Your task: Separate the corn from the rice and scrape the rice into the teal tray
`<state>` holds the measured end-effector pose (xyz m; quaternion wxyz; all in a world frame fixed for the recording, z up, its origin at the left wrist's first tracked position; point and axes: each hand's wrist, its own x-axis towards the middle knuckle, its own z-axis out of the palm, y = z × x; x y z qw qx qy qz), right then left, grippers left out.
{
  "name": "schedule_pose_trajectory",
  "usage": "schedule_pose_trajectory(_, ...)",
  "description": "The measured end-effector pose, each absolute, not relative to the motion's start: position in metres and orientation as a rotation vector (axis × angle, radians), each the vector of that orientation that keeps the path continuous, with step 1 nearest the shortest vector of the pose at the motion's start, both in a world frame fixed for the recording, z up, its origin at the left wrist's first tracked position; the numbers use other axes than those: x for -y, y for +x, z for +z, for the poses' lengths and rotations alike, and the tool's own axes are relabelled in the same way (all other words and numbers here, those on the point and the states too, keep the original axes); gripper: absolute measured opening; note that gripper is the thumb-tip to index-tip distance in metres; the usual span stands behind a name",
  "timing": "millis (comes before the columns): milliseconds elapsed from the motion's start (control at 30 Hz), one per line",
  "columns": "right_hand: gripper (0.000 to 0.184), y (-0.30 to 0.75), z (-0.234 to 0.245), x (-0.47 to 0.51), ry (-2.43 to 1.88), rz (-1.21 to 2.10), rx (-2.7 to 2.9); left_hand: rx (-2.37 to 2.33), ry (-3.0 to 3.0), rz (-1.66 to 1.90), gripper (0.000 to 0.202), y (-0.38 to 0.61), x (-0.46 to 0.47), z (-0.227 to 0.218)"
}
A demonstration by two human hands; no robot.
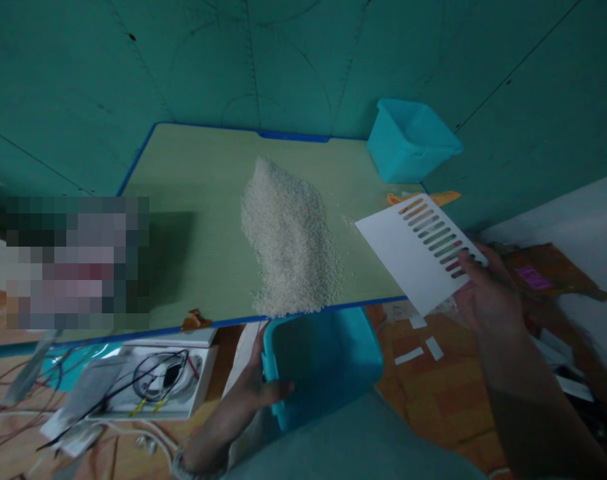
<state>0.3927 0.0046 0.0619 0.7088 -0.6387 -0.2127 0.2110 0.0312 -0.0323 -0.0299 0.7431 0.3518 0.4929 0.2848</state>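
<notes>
A heap of white grains that look like rice [293, 247] lies on the pale green board [198, 167], spreading down to its front edge. Just below that edge sits a blue plastic bin [328, 393], opening upward, by my lap. My left hand [256, 387] grips the bin's left wall, thumb over the rim. A flat white slotted plate [398, 257] is tilted above the board's right side, apart from the heap. My right hand [490, 287] pinches its slotted end, so part of that end is covered.
Another blue bin [408, 157] stands at the board's back right corner, near an orange strip [446, 198]. A brown scrap [196, 320] lies on the front edge. Below left are a white box [203, 380] and cables; paper scraps [408, 355] and cardboard [553, 267] lie right.
</notes>
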Motion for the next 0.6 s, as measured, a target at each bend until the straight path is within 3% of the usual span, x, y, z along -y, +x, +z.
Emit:
schedule_pose_trajectory(167,0.035,0.393,0.065,0.0,-1.422,0.444,0.473,-1.112,0.47,0.768,0.053,0.029,0.018,-0.044)
schedule_pose_trajectory(600,0.045,0.398,0.058,0.004,-1.437,0.551,0.489,-1.12,0.477,0.786,0.055,0.02,0.011,-0.045)
